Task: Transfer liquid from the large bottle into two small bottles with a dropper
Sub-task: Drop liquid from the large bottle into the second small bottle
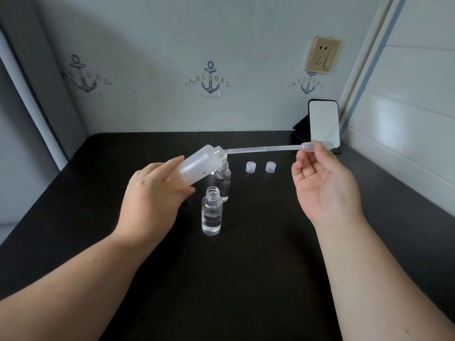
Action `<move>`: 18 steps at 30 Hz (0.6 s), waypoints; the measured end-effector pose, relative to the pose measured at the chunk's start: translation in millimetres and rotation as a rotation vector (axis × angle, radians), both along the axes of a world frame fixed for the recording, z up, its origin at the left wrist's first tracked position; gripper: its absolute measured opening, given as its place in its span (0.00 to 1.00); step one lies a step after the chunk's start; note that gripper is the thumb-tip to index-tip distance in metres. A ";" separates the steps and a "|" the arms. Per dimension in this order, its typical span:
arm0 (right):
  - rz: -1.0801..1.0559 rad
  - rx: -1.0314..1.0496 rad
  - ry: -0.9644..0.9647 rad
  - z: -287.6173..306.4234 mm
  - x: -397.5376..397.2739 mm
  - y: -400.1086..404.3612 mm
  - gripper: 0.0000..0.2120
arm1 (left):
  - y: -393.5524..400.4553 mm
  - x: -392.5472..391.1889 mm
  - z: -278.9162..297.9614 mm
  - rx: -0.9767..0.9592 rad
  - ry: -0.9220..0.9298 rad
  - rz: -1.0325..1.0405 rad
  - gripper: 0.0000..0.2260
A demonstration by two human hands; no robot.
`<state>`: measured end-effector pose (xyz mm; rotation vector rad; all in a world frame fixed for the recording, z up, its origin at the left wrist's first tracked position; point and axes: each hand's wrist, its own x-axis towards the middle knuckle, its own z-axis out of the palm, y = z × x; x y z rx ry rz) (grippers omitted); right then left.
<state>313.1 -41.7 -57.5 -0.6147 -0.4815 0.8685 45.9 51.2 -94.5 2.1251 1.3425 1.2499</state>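
Note:
My left hand (pixel 152 193) grips the large translucent bottle (pixel 200 164), lifted off the table and tilted with its open mouth pointing right. My right hand (pixel 325 188) pinches the bulb of a clear plastic dropper (pixel 261 149), which lies nearly level with its tip at the large bottle's mouth. Two small clear bottles stand uncapped on the black table. The near small bottle (pixel 212 212) holds some clear liquid. The far small bottle (pixel 222 182) stands just behind it, partly hidden by the large bottle.
Two small translucent caps (pixel 250 166) (pixel 270 166) sit on the black table (pixel 246 279) right of the bottles. A phone (pixel 323 123) leans on a dark stand at the back right corner. Walls close the table in behind and on the right.

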 end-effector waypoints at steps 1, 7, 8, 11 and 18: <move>-0.007 0.009 0.031 -0.3 1.2 -0.1 0.04 | -0.1 0.0 0.5 -0.010 -0.014 0.001 0.27; -0.014 0.039 0.095 -0.6 2.6 -0.7 0.08 | -3.2 -1.0 3.2 -0.090 -0.142 -0.031 0.19; -0.010 0.040 0.093 -0.4 2.5 -0.8 0.09 | -3.4 -0.9 3.6 -0.113 -0.169 -0.044 0.17; -0.001 0.039 0.083 0.4 2.0 -0.9 0.10 | -4.9 0.2 5.2 -0.128 -0.205 -0.062 0.16; 0.014 0.043 0.139 1.7 0.5 0.2 0.08 | 0.3 0.3 0.7 -0.165 -0.194 -0.017 0.25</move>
